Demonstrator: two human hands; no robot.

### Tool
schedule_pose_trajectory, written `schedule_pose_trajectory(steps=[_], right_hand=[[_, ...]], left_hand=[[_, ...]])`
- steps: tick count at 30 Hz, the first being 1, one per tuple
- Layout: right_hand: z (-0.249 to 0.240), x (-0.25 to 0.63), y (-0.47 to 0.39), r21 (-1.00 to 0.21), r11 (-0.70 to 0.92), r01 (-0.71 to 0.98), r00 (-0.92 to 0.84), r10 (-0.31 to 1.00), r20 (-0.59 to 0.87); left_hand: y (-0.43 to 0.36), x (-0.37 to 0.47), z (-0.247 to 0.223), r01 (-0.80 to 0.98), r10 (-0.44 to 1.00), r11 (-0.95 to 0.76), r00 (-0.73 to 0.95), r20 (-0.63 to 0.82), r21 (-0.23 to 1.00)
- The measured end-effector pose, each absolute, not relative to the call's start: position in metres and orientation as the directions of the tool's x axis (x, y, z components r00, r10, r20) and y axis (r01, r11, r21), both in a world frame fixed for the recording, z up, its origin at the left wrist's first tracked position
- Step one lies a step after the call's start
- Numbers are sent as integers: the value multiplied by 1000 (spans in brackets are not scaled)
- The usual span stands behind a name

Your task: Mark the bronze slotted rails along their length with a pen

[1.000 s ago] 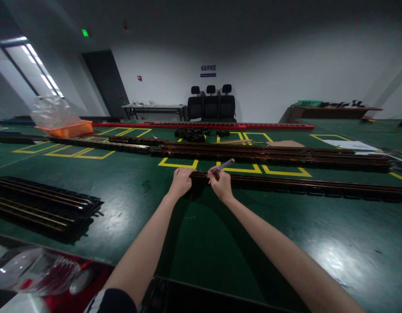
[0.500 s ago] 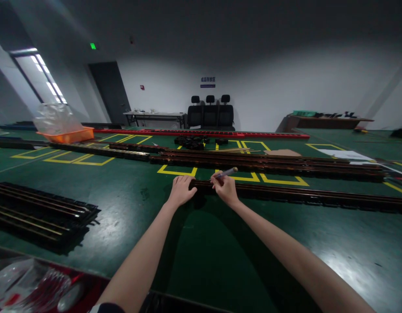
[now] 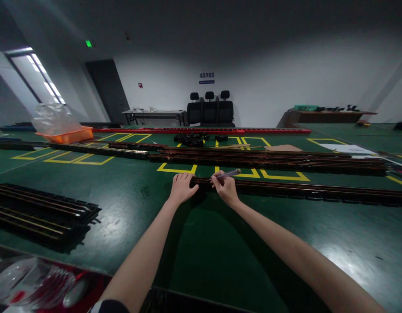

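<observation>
A long dark rail [image 3: 285,189] with coppery lines lies across the green table in front of me, running off to the right. My left hand [image 3: 182,188] grips its left end, fingers over the far side and thumb on the near side. Just to the right, my right hand [image 3: 224,188] pinches a pen [image 3: 230,173] with a greyish translucent barrel. The pen slants, its back end up to the right and its tip down at the rail; whether the tip touches is too small to tell.
Beyond lies a row of similar dark rails [image 3: 269,160]. A stack of shorter rails [image 3: 34,215] is at left. An orange basket [image 3: 70,135] with clear plastic bags stands at back left. Below the table's front edge are plastic-bagged items [image 3: 41,282]. Brown cardboard [image 3: 283,148] lies farther back.
The pen leans slightly lower to the right in my right hand. My left hand stays on the rail's end. The view has shifted a little.
</observation>
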State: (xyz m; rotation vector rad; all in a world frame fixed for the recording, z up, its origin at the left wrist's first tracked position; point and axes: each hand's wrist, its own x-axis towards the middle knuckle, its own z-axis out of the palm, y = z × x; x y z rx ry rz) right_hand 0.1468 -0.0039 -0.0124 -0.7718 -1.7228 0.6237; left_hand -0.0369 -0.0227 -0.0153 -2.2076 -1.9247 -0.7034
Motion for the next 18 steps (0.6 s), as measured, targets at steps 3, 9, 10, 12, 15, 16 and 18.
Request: schedule_pose_trajectory(steps=[3,9,10,12,15,16,18], right_hand=[[-12,148,-5,-750,640,167,-175,768,616],[-13,147,-8,-676,698,236,-228,716,660],[-13,147,-8,-669,702,245,-225,712,665],[-13,146,-8,-659,708,253,-223,706,672],[-15,146,-8,-648,720,250,-238,694,679],[-15,146,-8,-647,721,247,-241,692,680],[-16,146,-7,-648,720,248,-242,694,679]], left_hand=[[-23,-36,-15,965,902,-172,73,425,199],[-24,-36,-13,969,904,-168,77,421,182],[-24,-36,-13,968,904,-175,85,420,181],[-23,-36,-14,967,902,-187,97,421,176],[-23,-37,-15,969,896,-182,94,433,167],[-23,-37,-15,970,895,-179,91,436,165],[-22,-37,-15,971,896,-176,89,434,164]])
